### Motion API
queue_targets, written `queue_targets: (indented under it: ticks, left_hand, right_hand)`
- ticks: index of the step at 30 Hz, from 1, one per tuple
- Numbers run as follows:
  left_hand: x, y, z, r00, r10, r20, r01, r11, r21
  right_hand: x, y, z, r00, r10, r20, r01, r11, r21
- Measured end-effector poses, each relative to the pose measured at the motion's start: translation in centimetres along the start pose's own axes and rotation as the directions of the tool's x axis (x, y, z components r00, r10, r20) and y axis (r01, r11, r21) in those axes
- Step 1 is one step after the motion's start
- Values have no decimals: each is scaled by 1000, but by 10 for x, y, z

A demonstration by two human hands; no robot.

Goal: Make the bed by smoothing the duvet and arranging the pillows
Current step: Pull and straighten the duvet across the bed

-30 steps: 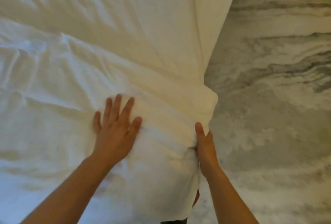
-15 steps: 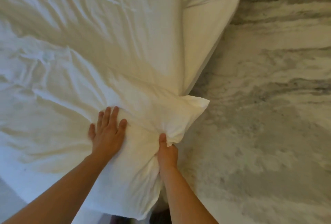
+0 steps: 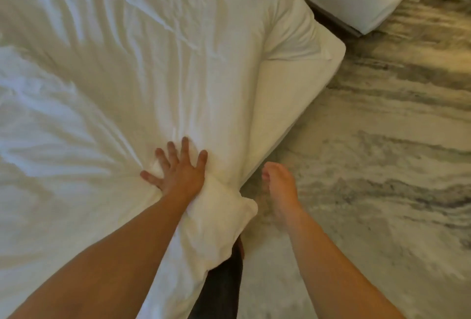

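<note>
Left hand [image 3: 179,169] flat on duvet [image 3: 107,104]; right hand [image 3: 279,183] free, blurred.

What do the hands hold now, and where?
Nothing. The left hand presses flat on the duvet near its corner; the right hand is free.

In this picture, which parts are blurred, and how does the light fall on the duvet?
Head view: the right hand and the floor near it look smeared; the left hand, flat on the duvet, is sharper. Head view: warm, soft light, with faint shadows in the duvet's creases and no glare.
</note>
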State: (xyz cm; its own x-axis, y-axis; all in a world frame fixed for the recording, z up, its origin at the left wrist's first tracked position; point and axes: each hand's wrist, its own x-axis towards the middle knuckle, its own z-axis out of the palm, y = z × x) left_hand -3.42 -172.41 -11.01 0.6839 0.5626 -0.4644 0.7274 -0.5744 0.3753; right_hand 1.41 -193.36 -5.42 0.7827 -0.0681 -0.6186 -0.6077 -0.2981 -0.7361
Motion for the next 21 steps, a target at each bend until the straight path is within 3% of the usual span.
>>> queue_targets:
  ticks: [4, 8, 11, 14, 18, 21]
  left_hand:
    - [35, 25, 29, 966, -222, -132, 204, 969, -137]
    - [72, 61, 34, 865, -459, -204, 389, 869, -306]
    - [84, 72, 40, 818, -527, -230, 464, 841, -278]
    - [90, 71, 47, 804, -554, -216, 508, 829, -233]
    - [94, 72, 50, 783, -581, -222, 552, 814, -181]
    - [95, 73, 50, 766, -595, -244, 577, 803, -145]
  right_hand:
    - [107, -83, 0, 999, -19, 38, 16, 997, 74]
    - [212, -147, 27, 989, 50, 143, -88, 957, 277]
    - [269, -174, 51, 950, 151, 273, -272, 830, 487]
    - [310, -197, 72, 894, 163, 418, -398, 719, 571]
    - [325, -235, 98, 884, 33, 466, -296, 811, 504]
    - [337, -242, 99, 880, 35, 474, -242, 892, 383]
